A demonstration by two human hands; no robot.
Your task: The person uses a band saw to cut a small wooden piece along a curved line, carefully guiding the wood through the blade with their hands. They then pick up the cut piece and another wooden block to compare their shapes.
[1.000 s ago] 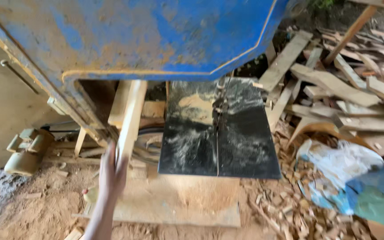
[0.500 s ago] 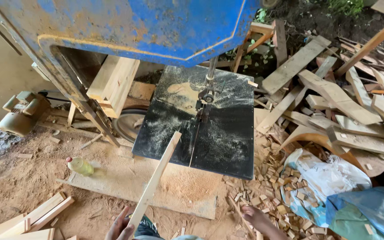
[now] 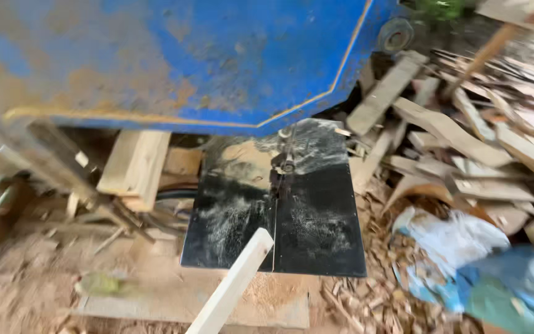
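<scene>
Now the stick (image 3: 233, 286) angles up from the bottom edge, tip just over the black saw table (image 3: 316, 235), near the blade (image 3: 277, 204) — feeding-in stage, prob. Hands out of frame — grip can't tell. Next needs lining up w/ blade.

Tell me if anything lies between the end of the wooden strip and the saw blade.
Nothing visible does. The wooden strip reaches up from the bottom edge, its end at the near edge of the black saw table. Only bare, dusty table lies between it and the blade.
</scene>
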